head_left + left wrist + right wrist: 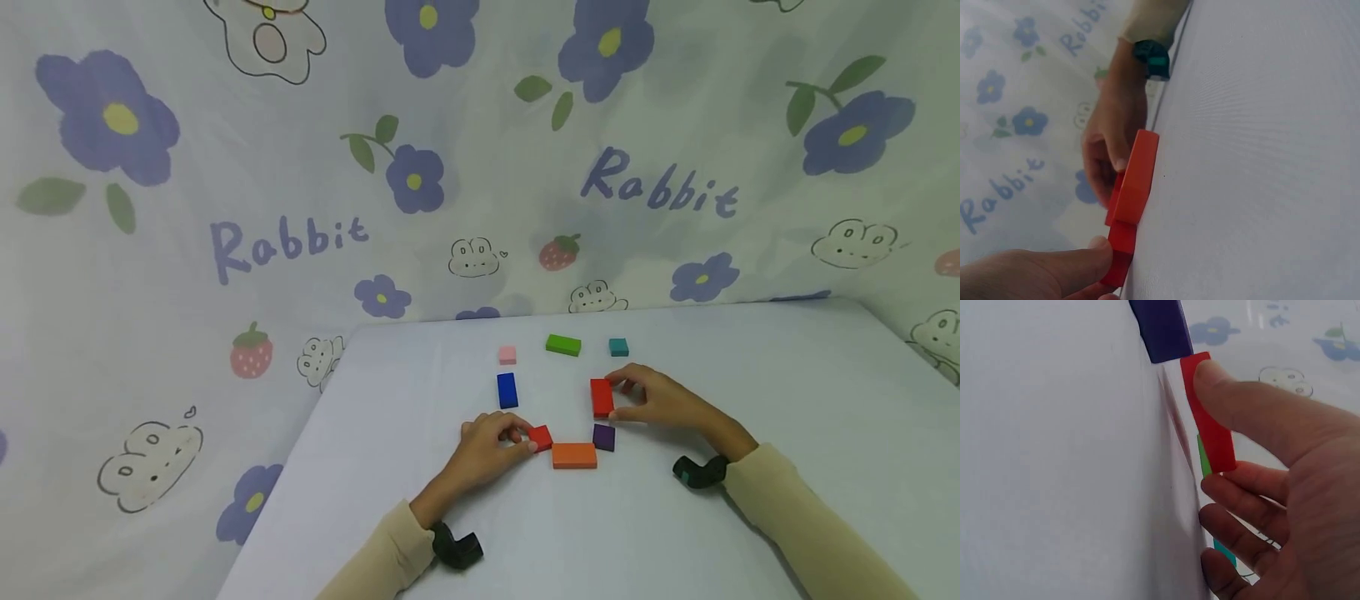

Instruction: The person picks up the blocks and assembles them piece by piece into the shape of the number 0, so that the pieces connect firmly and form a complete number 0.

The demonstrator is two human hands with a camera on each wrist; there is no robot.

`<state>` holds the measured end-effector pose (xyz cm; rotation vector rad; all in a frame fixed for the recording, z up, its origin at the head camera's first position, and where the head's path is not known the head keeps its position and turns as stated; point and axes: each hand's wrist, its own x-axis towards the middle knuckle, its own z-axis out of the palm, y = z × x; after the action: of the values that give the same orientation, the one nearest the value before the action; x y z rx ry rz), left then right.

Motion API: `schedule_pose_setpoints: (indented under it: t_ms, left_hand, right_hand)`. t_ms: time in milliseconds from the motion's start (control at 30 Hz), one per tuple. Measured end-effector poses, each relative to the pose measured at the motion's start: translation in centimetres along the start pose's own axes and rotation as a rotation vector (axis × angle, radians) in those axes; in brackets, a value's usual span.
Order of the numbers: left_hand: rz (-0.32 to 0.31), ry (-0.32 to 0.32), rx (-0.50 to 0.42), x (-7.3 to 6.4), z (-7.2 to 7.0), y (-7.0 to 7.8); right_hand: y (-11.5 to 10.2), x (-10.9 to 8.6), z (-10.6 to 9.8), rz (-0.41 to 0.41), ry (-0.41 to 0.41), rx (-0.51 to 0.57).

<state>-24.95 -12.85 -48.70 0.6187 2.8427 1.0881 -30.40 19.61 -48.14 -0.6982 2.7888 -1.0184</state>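
My left hand (pixel 491 447) pinches a small red block (pixel 540 438) between thumb and fingers, at the left end of an orange rectangular block (pixel 574 456). In the left wrist view the red block (pixel 1121 244) sits against the orange block (pixel 1137 178). Over on the right, my right hand (pixel 663 400) grips a longer red block (pixel 602 398) by its two ends, thumb at the near end and fingers at the far end. A dark purple block (pixel 603 437) lies just nearer than that red block; the right wrist view shows both, the purple block (pixel 1163 328) and the red block (pixel 1210 415).
A blue block (pixel 507 390) and a pink block (pixel 507 355) lie on the left side of the white table (pixel 420 375). Farther back are a green block (pixel 563 344) and a teal block (pixel 618 347). A printed curtain (pixel 480 192) hangs behind the table.
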Motion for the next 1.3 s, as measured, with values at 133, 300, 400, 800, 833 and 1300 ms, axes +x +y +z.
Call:
schedule_pose_setpoints:
  t_ms: [133,300,400,800,833,1300]
  left_hand:
    - [0.0,0.012,0.002,-0.05,0.08,0.03]
    - [-0.017,0.004,-0.002,-0.07,0.1,0.2]
    - [-0.016,0.002,-0.004,-0.03,0.14,0.28]
    - [-0.008,0.013,0.022,0.04,0.12,0.17]
    - [-0.009,0.013,0.021,0.05,0.1,0.17]
    - [-0.02,0.001,0.006,0.14,0.09,0.25]
  right_hand:
    - [0.0,-0.03,0.28,-0.007,0.011,-0.019]
    - [0.21,-0.11,0.3,-0.009,0.001,-0.016]
    - [0.36,-0.12,0.19,-0.019,0.004,-0.013]
    - [0.43,-0.02,0.45,-0.044,0.05,-0.001]
    - [0.45,-0.02,0.5,-0.041,0.052,0.0]
    - [0.54,-0.05,0.76,-0.046,0.057,-0.018]
